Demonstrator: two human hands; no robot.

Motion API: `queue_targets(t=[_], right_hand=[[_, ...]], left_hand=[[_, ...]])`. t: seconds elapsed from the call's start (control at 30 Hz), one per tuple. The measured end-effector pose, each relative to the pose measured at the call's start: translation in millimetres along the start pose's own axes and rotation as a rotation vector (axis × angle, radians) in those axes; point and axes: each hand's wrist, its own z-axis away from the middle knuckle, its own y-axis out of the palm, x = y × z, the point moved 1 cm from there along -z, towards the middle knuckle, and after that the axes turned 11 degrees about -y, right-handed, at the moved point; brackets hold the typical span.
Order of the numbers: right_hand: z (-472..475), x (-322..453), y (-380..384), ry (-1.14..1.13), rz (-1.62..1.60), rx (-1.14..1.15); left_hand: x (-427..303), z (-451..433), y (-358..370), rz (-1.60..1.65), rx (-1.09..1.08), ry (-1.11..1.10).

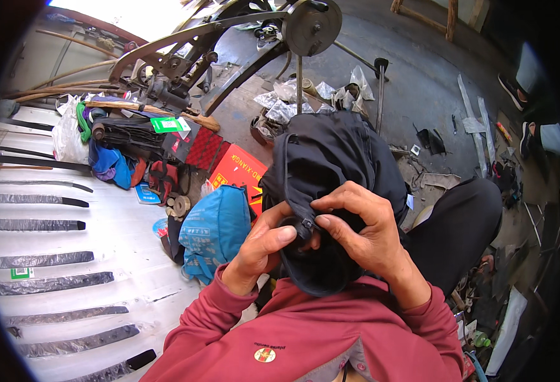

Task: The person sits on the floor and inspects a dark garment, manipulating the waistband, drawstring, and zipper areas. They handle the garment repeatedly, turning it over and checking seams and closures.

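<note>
A black fabric backpack [332,153] lies across my lap. Both hands are at an open part of it, on a zipper edge [304,210] with a small metal slider or end piece. My left hand [261,243] holds the black fabric from the left, its thumb on top and the other fingers partly hidden beneath the cloth. On the other side, my right hand [366,229] pinches the zipper edge between thumb and index finger, close to the metal piece. A fingertip shows through the dark opening below.
A hand-cranked sewing machine [179,71] stands ahead at the left. Nearby are a blue bag [218,229], a red box [237,167] and a straw broom [151,107]. Wrapped black strips [36,261] hang or lie at left. Scraps litter the floor; a person's feet [523,138] show at right.
</note>
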Motion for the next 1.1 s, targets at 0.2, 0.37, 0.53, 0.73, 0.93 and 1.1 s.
queue_targets(t=[0.2, 0.37, 0.53, 0.73, 0.93, 1.1], right_hand=[[5, -5, -1, 0.081, -0.04, 0.023], [9, -10, 0, 0.207, -0.17, 0.019], [11, -15, -1, 0.24, -0.176, 0.046], [14, -20, -2, 0.278, -0.23, 0.033], [17, -29, -5, 0.265, -0.214, 0.048], [20, -34, -7, 0.265, -0.225, 0.035]], left_hand=[[3, -4, 0, 0.059, -0.014, -0.013], [5, -9, -1, 0.085, -0.032, -0.025], [8, -12, -1, 0.088, -0.06, -0.038], [10, -14, -1, 0.046, -0.096, -0.03], [11, -16, 0, -0.015, -0.135, -0.021], [12, -20, 2, -0.07, -0.153, -0.009]])
